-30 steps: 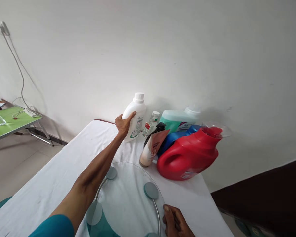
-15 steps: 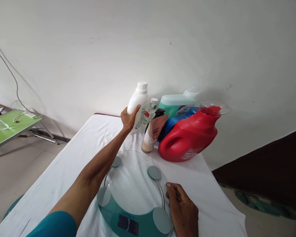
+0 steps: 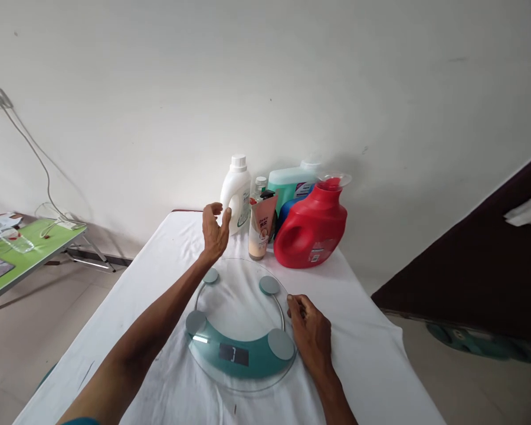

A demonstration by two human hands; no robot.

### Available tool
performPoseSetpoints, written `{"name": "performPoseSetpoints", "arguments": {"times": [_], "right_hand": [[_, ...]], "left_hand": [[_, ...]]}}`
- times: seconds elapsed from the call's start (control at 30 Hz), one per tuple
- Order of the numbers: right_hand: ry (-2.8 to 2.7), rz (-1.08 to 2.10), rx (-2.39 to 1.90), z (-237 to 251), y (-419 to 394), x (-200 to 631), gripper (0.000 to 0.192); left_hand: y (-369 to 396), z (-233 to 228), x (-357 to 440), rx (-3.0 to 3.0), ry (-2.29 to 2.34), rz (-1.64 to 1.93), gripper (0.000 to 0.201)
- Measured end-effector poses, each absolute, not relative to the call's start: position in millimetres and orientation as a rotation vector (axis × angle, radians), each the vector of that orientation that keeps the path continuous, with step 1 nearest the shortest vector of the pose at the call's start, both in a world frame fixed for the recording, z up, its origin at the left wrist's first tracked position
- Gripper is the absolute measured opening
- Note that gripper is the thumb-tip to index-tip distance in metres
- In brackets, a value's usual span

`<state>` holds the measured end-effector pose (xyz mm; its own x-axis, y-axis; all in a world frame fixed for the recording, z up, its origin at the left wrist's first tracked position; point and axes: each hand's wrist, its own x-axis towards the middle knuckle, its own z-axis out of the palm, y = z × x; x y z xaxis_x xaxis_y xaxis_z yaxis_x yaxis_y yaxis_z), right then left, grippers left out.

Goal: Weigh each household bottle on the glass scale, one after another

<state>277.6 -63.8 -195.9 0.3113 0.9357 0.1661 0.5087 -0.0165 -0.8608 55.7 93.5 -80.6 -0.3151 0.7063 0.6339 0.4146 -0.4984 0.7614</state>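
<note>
A white detergent bottle point(image 3: 236, 195) with a handle stands upright at the back of the cloth-covered table. Just in front and to the left of it is my left hand point(image 3: 215, 230), its fingers and thumb apart and nothing held. My right hand point(image 3: 310, 330) is loosely closed, with thumb and forefinger together at the right rim of a round glass bathroom scale point(image 3: 243, 357); no object shows in it. Beside the white bottle stand a pink and cream squeeze tube point(image 3: 262, 227), a small clear bottle point(image 3: 261, 185) and a red detergent jug point(image 3: 312, 227).
Behind the red jug are a green liquid jug point(image 3: 283, 180) and a partly hidden blue container point(image 3: 287, 209). A white cloth point(image 3: 349, 330) covers the table, set against a wall. At left stands a low green table point(image 3: 35, 251) with a clear plastic bottle point(image 3: 16, 241).
My left hand has let go of the white bottle, now upright on the table, and has drawn back slightly. My right hand stays by the scale's rim. The camera view has shifted.
</note>
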Motion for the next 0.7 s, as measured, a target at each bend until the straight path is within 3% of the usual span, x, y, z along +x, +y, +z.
{"name": "performPoseSetpoints", "arguments": {"times": [0.27,0.37,0.5,0.57,0.7], "right_hand": [[-1.348,0.509,-1.62,-203,-59,276,0.046],[-1.344,0.517,-1.594,-203,-60,276,0.046],[-1.342,0.512,-1.626,-204,-59,275,0.044],[-1.335,0.504,-1.637,-204,-57,275,0.043],[-1.323,0.524,-1.651,-205,-56,274,0.041]], "left_hand": [[22,-87,128,2.12,0.921,1.458,0.031],[31,-87,144,2.063,1.094,1.688,0.029],[58,-91,134,1.75,1.47,1.972,0.054],[72,-99,126,1.714,1.471,1.799,0.055],[94,-121,123,1.635,1.359,1.379,0.039]]}}
